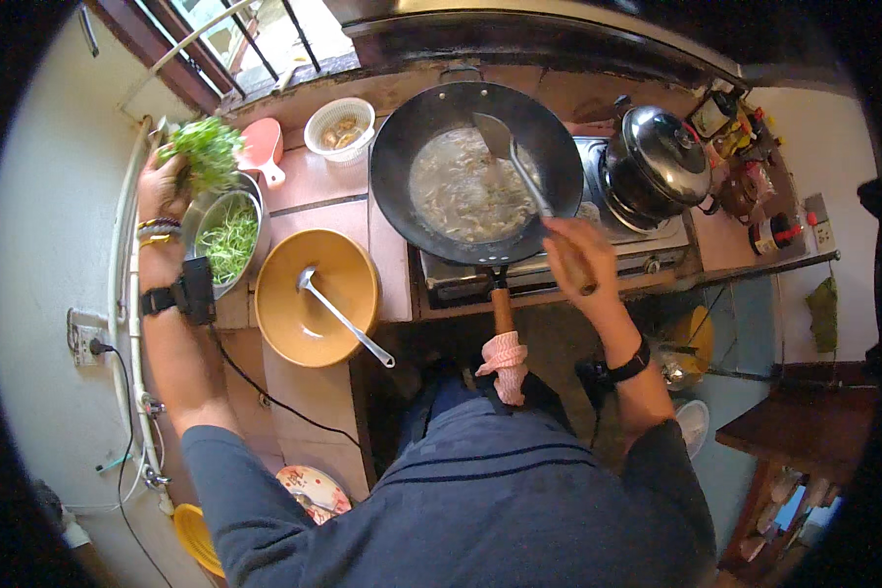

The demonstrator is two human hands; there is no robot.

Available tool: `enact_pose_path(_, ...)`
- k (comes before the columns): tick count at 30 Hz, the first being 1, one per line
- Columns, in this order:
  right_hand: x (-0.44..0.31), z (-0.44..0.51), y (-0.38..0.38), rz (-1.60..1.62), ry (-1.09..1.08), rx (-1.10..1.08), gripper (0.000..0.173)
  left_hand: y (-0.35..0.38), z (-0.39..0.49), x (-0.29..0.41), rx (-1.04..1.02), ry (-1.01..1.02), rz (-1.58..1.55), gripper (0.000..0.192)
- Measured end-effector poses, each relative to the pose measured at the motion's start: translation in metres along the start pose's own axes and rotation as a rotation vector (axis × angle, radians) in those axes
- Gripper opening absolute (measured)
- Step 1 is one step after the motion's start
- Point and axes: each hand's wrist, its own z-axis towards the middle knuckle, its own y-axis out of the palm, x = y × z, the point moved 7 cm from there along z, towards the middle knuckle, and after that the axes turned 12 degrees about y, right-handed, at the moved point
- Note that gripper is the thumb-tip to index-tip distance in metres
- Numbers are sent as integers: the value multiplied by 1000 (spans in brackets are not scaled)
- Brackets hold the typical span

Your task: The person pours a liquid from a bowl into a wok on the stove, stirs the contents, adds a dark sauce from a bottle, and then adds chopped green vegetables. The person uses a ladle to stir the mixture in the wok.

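Note:
My left hand (167, 180) grips a bunch of leafy greens (204, 151), raised above the rim of a steel bowl (263, 220). More cut green stems (229, 246) lie inside that bowl. In my right hand (579, 257) is the wooden handle of a metal spatula (527, 176). Its blade is over the broth at the far right part of a black wok (393, 176). Cloudy broth with pale pieces (463, 198) fills the wok's bottom. A pink cloth (505, 360) is wrapped around the end of the wok's wooden handle (502, 309).
A yellow-brown bowl (279, 309) holds a ladle (345, 320) whose handle juts past its rim. Behind it are a white plastic basket (338, 110) and a pink board (262, 143). Right of the wok stands a lidded pot (658, 162) on the gas stove (632, 253). A black cable (279, 408) crosses the counter.

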Motion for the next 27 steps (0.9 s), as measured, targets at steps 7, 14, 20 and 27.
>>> enact_pose_path(7,7,-16,36,-428,-243,-418,36,193,-10,-52,-231,-65,-98,25)
enact_pose_path(14,-20,-26,1,-397,-318,-561,22,297,-39,-162,-273,-191,354,28)
enact_pose_path(20,-38,-33,-24,-335,-261,-620,25,352,-74,-224,-671,-249,441,55)
enact_pose_path(27,-51,-25,-49,-231,-175,-437,31,346,-62,-232,-748,152,839,54)
